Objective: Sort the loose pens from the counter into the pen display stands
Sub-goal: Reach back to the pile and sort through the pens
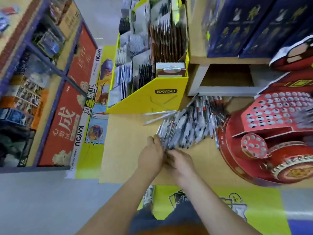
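A large heap of loose white and black pens (191, 119) lies on the wooden counter (125, 141), fanning from the middle toward the back right. My left hand (150, 156) grips the near end of a bundle of these pens. My right hand (179, 161) meets it from the right, fingers curled on the same bundle's ends. A red pen display stand (274, 114) with a sloped panel of many round holes stands at the right. A smaller round holed tier (253, 145) sits in front of it, its holes showing no pens.
A yellow cardboard display (152, 97) full of card packs stands behind the heap. A raised wooden shelf (225, 78) with dark blue boxes is at the back right. Red and blue shelving lines the left aisle. The counter's front edge is near my body.
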`<state>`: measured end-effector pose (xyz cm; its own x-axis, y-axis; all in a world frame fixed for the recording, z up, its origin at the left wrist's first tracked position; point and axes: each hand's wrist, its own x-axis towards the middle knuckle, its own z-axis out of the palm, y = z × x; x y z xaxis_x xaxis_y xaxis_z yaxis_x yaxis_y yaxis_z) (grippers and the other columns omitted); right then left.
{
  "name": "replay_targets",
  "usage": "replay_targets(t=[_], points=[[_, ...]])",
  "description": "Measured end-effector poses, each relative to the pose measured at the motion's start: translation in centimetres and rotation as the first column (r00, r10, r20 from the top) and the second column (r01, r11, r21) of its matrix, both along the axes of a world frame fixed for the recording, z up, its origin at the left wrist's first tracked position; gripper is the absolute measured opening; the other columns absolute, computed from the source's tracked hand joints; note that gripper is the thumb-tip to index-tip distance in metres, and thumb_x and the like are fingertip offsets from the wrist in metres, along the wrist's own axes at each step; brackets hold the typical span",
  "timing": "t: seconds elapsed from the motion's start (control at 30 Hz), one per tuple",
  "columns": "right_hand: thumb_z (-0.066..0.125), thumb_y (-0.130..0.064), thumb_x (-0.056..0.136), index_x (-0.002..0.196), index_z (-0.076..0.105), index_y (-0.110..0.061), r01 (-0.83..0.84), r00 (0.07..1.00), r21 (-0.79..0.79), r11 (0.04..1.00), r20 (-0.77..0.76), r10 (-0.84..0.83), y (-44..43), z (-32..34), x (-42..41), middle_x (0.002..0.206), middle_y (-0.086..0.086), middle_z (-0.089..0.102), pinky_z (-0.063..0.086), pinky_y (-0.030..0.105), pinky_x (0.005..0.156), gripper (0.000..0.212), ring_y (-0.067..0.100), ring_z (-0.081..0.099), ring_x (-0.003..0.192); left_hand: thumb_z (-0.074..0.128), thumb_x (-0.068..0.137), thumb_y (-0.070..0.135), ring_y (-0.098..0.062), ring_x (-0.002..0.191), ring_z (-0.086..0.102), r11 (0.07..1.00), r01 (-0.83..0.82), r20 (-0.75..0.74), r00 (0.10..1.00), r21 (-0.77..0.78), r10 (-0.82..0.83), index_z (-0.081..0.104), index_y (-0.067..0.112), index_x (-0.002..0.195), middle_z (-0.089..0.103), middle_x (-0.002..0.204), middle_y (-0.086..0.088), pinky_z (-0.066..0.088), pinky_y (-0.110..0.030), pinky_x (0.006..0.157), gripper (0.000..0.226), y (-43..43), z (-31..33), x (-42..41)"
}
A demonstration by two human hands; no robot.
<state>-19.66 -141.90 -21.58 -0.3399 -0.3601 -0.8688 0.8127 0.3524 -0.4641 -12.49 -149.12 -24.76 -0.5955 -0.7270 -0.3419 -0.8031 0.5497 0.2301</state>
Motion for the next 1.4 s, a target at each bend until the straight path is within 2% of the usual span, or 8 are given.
replay_targets(t=[0.13, 0.27, 0.43, 0.63, 0.73, 0.87, 1.17, 1.4], points=[[0.071, -0.020, 0.087, 0.104, 0.071, -0.003, 0.051, 0.999, 0.004, 0.999, -0.013, -0.051, -1.9, 0.3, 1.7, 0.100, 0.016, 0.074, 0.054, 0.043, 0.086, 0.024, 0.030, 0.069, 0.096, 0.043, 0.098, 0.019, -0.034, 0.094, 0.062, 0.991, 0.093, -0.074, 0.994, 0.099, -0.086, 0.032, 0.005, 0.126, 0.051, 0.111, -0.012, 0.042, -0.040, 0.067, 0.034, -0.3, 0.3, 1.4], [0.076, -0.028, 0.083, 0.106, 0.071, -0.005, 0.070, 0.997, -0.016, 0.997, 0.026, -0.070, -3.1, 0.6, 2.9, 0.094, 0.011, 0.076, 0.056, 0.037, 0.083, 0.033, 0.025, 0.072, 0.089, 0.047, 0.092, 0.009, -0.038, 0.090, 0.062, 0.963, 0.265, -0.134, 0.957, 0.039, -0.258, 0.023, -0.006, 0.144, 0.050, 0.117, -0.019, 0.041, -0.041, 0.060, 0.059, 0.5, 1.4, 3.4], [0.071, -0.018, 0.086, 0.112, 0.064, 0.006, 0.136, 0.990, 0.028, 0.990, -0.026, -0.136, -3.1, 0.6, 3.2, 0.089, 0.019, 0.071, 0.054, 0.035, 0.070, 0.035, 0.029, 0.067, 0.075, 0.053, 0.090, 0.020, -0.034, 0.101, 0.058, 0.902, 0.266, -0.239, 0.952, 0.340, -0.190, 0.028, 0.012, 0.142, 0.051, 0.123, -0.012, 0.042, -0.036, 0.073, 0.058, -0.4, 4.5, 5.1], [0.065, -0.005, 0.090, 0.103, 0.060, 0.013, 0.186, 0.983, -0.026, 0.982, 0.005, -0.186, -1.8, 0.9, 3.1, 0.088, 0.028, 0.067, 0.057, 0.046, 0.069, 0.022, 0.037, 0.067, 0.076, 0.066, 0.085, 0.038, -0.006, 0.077, 0.062, 0.813, 0.148, -0.349, 0.934, 0.563, 0.072, 0.065, 0.031, 0.109, 0.069, 0.087, 0.012, 0.050, -0.026, 0.075, 0.025, -3.0, 7.5, 6.5], [0.064, -0.004, 0.091, 0.095, 0.061, 0.006, 0.140, 0.987, -0.007, 0.990, -0.074, -0.141, -1.1, 1.0, 3.3, 0.066, 0.016, 0.063, 0.049, 0.026, 0.044, 0.012, 0.022, 0.058, 0.048, 0.062, 0.089, 0.026, -0.016, 0.095, 0.060, 0.971, 0.044, -0.419, 0.906, 0.236, 0.061, 0.064, 0.020, 0.117, 0.068, 0.107, 0.003, 0.045, -0.028, 0.083, 0.029, -5.4, 5.8, 4.9], [0.062, -0.007, 0.092, 0.098, 0.059, -0.002, 0.075, 0.974, 0.053, 0.996, -0.216, -0.062, 0.0, 0.6, 3.5, 0.059, 0.009, 0.057, 0.037, 0.021, 0.039, 0.008, 0.016, 0.046, 0.039, 0.060, 0.088, 0.020, -0.036, 0.128, 0.041, 0.962, 0.253, -0.242, 0.932, -0.103, -0.271, 0.042, 0.010, 0.140, 0.044, 0.144, -0.012, 0.038, -0.044, 0.100, 0.056, -7.9, 1.8, 0.3], [0.069, -0.009, 0.089, 0.064, 0.053, -0.012, 0.009, 0.910, 0.036, 0.999, -0.415, 0.006, 2.7, 1.5, 2.9, 0.056, 0.011, 0.048, 0.038, 0.025, 0.044, 0.030, 0.019, 0.042, 0.042, 0.044, 0.097, 0.036, -0.034, 0.117, 0.051, 0.971, 0.178, -0.003, 0.984, -0.161, -0.181, 0.035, 0.012, 0.138, 0.054, 0.128, -0.013, 0.040, -0.042, 0.085, 0.049, -8.5, -1.5, -1.7], [0.070, -0.014, 0.088, 0.069, 0.058, -0.005, 0.061, 0.962, -0.052, 0.997, -0.265, -0.073, 3.1, 2.0, 2.4, 0.063, 0.013, 0.057, 0.045, 0.034, 0.056, 0.024, 0.023, 0.055, 0.053, 0.047, 0.092, 0.027, -0.035, 0.104, 0.060, 0.954, 0.200, 0.094, 0.979, -0.225, -0.183, 0.042, 0.007, 0.128, 0.066, 0.109, -0.013, 0.040, -0.040, 0.084, 0.042, -9.5, -0.2, -2.6]])
